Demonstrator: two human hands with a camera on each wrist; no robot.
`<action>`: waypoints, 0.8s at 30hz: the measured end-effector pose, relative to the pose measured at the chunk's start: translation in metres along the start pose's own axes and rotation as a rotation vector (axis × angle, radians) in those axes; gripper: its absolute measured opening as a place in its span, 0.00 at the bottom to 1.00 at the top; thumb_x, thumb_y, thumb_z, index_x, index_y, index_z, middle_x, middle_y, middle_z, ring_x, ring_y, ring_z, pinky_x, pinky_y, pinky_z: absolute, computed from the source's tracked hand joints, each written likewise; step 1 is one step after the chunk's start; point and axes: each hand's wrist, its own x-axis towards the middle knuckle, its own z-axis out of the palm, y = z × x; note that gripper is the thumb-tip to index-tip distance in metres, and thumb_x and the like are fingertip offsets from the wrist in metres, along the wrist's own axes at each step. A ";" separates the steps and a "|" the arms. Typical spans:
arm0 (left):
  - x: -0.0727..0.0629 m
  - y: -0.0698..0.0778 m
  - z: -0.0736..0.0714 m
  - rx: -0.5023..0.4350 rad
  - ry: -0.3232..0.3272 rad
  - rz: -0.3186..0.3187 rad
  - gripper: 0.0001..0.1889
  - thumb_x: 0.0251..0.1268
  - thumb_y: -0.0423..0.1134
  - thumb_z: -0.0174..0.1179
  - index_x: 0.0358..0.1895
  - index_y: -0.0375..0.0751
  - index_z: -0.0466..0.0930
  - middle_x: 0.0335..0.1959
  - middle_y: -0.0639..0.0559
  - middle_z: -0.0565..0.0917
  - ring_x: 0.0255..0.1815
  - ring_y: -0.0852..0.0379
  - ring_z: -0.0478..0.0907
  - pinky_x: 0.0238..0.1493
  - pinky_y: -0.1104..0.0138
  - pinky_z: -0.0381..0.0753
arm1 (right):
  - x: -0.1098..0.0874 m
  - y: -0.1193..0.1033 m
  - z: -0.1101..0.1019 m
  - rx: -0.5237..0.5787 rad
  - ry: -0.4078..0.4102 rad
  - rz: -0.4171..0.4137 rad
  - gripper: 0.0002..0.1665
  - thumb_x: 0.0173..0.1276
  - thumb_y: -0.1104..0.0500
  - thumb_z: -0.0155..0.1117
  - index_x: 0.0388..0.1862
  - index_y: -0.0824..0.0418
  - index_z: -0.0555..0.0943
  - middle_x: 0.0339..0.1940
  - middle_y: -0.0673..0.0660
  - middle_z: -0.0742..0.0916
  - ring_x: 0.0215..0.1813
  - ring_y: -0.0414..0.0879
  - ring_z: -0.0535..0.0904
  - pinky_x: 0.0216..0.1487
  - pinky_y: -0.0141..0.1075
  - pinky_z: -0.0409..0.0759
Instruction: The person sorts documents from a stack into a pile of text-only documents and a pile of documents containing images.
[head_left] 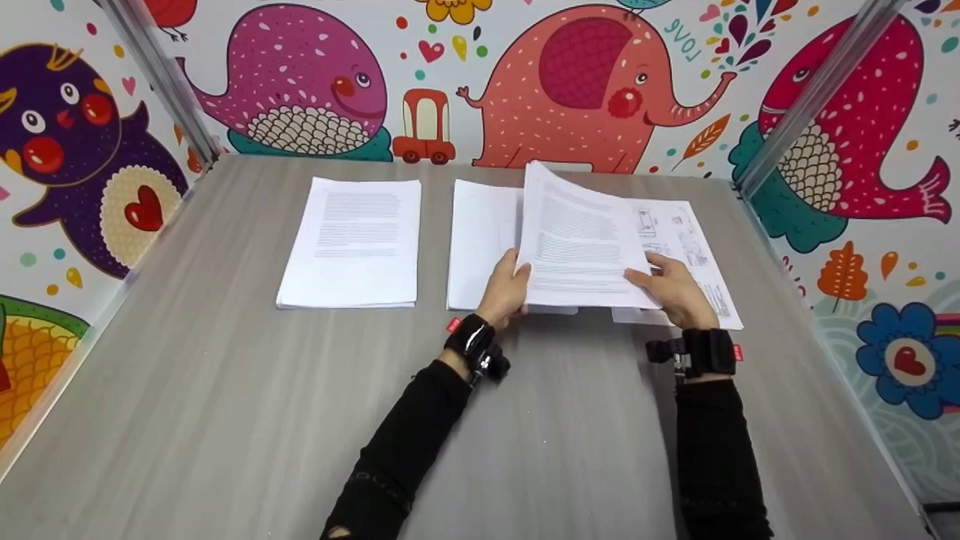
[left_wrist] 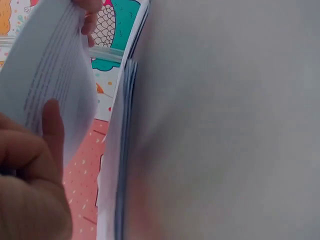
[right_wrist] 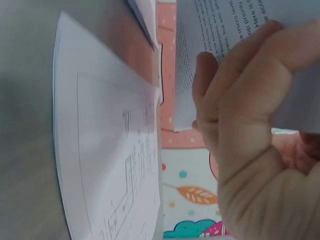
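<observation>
Both hands hold a printed sheet of paper (head_left: 577, 240) above the table, tilted up toward the back wall. My left hand (head_left: 506, 289) pinches its lower left edge, with the thumb on the printed face, as the left wrist view also shows. At the lower right corner, my right hand (head_left: 675, 289) grips the paper between thumb and fingers. Whether more than one sheet is held, I cannot tell. Under it to the left lies a white paper stack (head_left: 480, 247), partly covered. On the right is a stack of sheets with line drawings (head_left: 694, 255), also seen in the right wrist view.
A separate stack of printed text pages (head_left: 360, 277) lies on the left of the grey table (head_left: 225, 390). Walls with cartoon animals, such as an elephant (head_left: 517, 112), close off the back and sides. Metal posts (head_left: 817, 97) stand at the back corners.
</observation>
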 end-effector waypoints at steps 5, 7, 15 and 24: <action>-0.008 0.004 -0.022 0.123 -0.067 0.048 0.28 0.74 0.40 0.53 0.73 0.48 0.58 0.58 0.38 0.75 0.09 0.62 0.66 0.09 0.71 0.68 | 0.000 -0.005 0.012 0.038 0.056 -0.053 0.40 0.72 0.63 0.58 0.77 0.68 0.54 0.37 0.50 0.79 0.30 0.33 0.80 0.31 0.24 0.80; -0.012 0.006 -0.032 0.158 -0.085 0.068 0.29 0.72 0.39 0.54 0.73 0.48 0.57 0.56 0.39 0.76 0.10 0.62 0.66 0.11 0.71 0.68 | 0.001 -0.008 0.019 0.044 0.087 -0.074 0.38 0.72 0.64 0.57 0.76 0.70 0.55 0.33 0.47 0.80 0.28 0.33 0.79 0.29 0.23 0.79; -0.031 0.006 -0.072 0.106 -0.171 0.058 0.26 0.72 0.27 0.46 0.71 0.41 0.57 0.35 0.44 0.80 0.14 0.60 0.69 0.18 0.69 0.71 | 0.005 -0.012 0.055 0.122 0.095 -0.150 0.31 0.71 0.68 0.56 0.72 0.68 0.65 0.39 0.57 0.86 0.31 0.38 0.85 0.32 0.31 0.85; -0.045 0.005 -0.115 0.099 -0.191 -0.041 0.27 0.74 0.29 0.45 0.73 0.47 0.56 0.37 0.43 0.81 0.18 0.60 0.74 0.19 0.73 0.72 | 0.000 -0.015 0.091 0.210 -0.066 -0.267 0.35 0.74 0.70 0.50 0.77 0.65 0.55 0.59 0.73 0.79 0.42 0.44 0.86 0.39 0.36 0.86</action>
